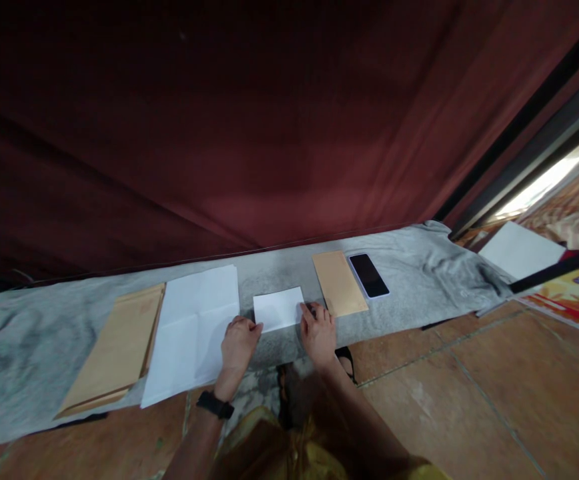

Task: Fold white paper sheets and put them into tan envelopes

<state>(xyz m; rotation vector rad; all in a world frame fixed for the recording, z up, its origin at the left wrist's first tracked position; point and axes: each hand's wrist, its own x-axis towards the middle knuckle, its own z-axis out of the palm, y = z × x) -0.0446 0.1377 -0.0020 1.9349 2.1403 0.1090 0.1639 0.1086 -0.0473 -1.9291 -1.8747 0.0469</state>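
A small white sheet of paper [278, 309], apparently folded, lies flat on the grey cloth between both hands. My left hand [239, 340], with a dark band on its wrist, has thumb and finger pinched at the sheet's near left corner. My right hand [318, 333] grips the sheet's right edge with its fingertips, the index finger on top and the others curled beside it. Left of the hands is a stack of larger white paper [194, 333] with faint creases. To the right lies a small brown envelope [339, 283], close to my right fingers.
Larger brown envelopes [114, 347] lie at the left on the cloth-covered bench [419, 280]. A phone [369, 275] rests right of the small envelope. Behind the bench hangs a dark red curtain [269, 133]. Tiled floor [444, 400] is in front; a white sheet and printed packaging [574, 297] are far right.
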